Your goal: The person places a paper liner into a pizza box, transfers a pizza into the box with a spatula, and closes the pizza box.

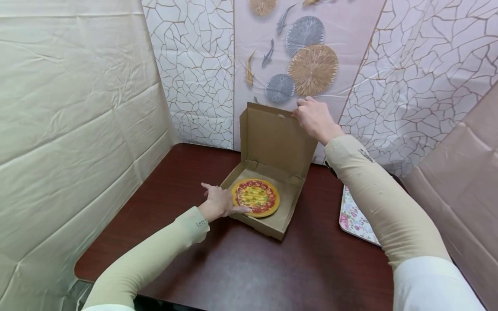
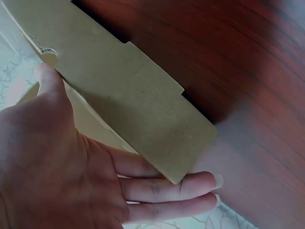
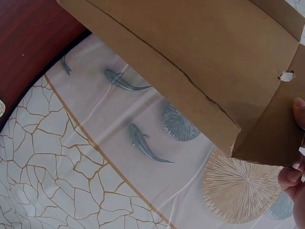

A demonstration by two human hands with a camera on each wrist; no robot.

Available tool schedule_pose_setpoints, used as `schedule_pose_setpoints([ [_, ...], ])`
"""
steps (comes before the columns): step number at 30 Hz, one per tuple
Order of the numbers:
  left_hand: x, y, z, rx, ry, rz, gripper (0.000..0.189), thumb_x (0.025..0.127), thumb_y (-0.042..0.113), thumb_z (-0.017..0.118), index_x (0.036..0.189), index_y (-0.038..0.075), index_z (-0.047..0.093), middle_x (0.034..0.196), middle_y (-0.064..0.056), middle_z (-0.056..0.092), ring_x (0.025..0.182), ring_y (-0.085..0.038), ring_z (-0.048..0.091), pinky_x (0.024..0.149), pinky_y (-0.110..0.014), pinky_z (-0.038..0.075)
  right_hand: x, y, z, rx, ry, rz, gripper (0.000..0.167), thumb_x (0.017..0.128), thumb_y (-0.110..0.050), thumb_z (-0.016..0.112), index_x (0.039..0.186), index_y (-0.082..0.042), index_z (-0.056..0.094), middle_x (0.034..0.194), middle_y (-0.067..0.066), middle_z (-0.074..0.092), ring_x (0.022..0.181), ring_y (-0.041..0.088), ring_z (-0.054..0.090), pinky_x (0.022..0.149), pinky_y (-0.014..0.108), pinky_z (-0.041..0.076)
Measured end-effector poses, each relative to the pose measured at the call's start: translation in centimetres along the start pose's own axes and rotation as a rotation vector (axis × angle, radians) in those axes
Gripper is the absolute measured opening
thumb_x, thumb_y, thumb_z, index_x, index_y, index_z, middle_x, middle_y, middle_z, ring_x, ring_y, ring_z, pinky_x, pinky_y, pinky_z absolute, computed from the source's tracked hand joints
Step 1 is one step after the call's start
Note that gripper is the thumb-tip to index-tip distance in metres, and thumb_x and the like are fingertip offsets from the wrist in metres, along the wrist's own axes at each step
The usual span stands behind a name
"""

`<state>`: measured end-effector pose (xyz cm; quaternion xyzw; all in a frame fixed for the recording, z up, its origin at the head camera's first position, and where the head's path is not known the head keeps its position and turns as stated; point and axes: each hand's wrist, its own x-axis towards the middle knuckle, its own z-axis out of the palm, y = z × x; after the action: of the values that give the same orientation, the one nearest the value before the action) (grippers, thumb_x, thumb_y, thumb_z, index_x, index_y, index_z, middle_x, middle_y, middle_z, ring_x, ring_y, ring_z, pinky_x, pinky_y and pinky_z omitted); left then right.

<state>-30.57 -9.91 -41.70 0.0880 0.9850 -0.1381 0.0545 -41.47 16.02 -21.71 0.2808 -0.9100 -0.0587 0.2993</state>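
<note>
A cardboard pizza box (image 1: 285, 211) stands on the table, its lid (image 1: 278, 134) raised at the back. Inside, a round pizza (image 1: 256, 198) with red and yellow topping lies toward the left wall. My left hand (image 1: 218, 202) is at the box's front left corner, thumb along the front rim near the pizza. In the left wrist view, that hand (image 2: 86, 157) has its fingers stretched straight past the box corner. Up at the lid's top right corner, my right hand (image 1: 316, 119) pinches the front flap (image 3: 271, 129) between thumb and fingers.
A white tray with a floral pattern (image 1: 355, 218) lies on the dark red wooden table (image 1: 311, 268) at the right, partly hidden by the right sleeve. Behind the table hangs a patterned cloth (image 1: 194, 77). A pale cloth (image 1: 70, 108) covers the left side.
</note>
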Motion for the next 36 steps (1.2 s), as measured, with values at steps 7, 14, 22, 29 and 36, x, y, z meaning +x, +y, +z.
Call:
schedule_pose_setpoints([
  [7, -0.1, 2.6, -1.0, -0.064, 0.018, -0.012, 0.101, 0.071, 0.094, 0.029, 0.110, 0.012, 0.073, 0.111, -0.014, 0.071, 0.080, -0.043, 0.067, 0.092, -0.069, 0.042, -0.8, 0.6, 0.0, -0.033, 0.020, 0.020, 0.023, 0.097, -0.023, 0.057, 0.096, -0.009, 0.075, 0.088, 0.012, 0.059, 0.091, 0.033, 0.053, 0.060, 0.056, 0.051],
  [14, -0.1, 3.7, -3.0, -0.178, -0.039, 0.015, 0.096, 0.077, 0.089, 0.029, 0.104, 0.009, 0.074, 0.109, -0.015, 0.071, 0.092, -0.036, 0.068, 0.082, -0.056, 0.052, -1.8, 1.8, 0.3, -0.055, 0.064, 0.001, 0.020, 0.096, -0.022, 0.059, 0.100, -0.013, 0.075, 0.090, 0.013, 0.060, 0.090, 0.033, 0.050, 0.057, 0.051, 0.051],
  [22, 5.3, -2.7, -7.4, -0.828, 0.124, -0.085, 0.104, 0.080, 0.088, 0.020, 0.123, 0.003, 0.061, 0.115, -0.020, 0.066, 0.093, -0.034, 0.066, 0.080, -0.046, 0.052, -3.4, 2.9, 1.1, 0.012, 0.111, 0.019, 0.019, 0.095, -0.022, 0.059, 0.102, -0.014, 0.076, 0.091, 0.012, 0.061, 0.088, 0.032, 0.049, 0.056, 0.051, 0.051],
  [29, 10.1, -6.3, -11.1, -1.391, -0.026, -0.033, 0.094, 0.087, 0.080, 0.009, 0.156, 0.017, 0.019, 0.158, -0.015, 0.027, 0.141, -0.034, 0.036, 0.113, -0.051, 0.033, -3.7, 2.1, 1.4, -0.004, 0.129, -0.029, 0.017, 0.094, -0.019, 0.061, 0.098, -0.013, 0.076, 0.090, 0.013, 0.061, 0.089, 0.033, 0.050, 0.054, 0.050, 0.051],
  [36, 11.3, -5.7, -13.3, -1.694, -0.204, 0.026, 0.100, 0.081, 0.086, 0.011, 0.157, 0.022, -0.002, 0.162, -0.018, 0.007, 0.149, -0.040, 0.012, 0.119, -0.056, 0.015, -3.4, 1.2, 1.5, 0.004, 0.211, -0.089, 0.017, 0.093, -0.021, 0.064, 0.091, -0.010, 0.078, 0.085, 0.012, 0.058, 0.085, 0.032, 0.051, 0.066, 0.044, 0.048],
])
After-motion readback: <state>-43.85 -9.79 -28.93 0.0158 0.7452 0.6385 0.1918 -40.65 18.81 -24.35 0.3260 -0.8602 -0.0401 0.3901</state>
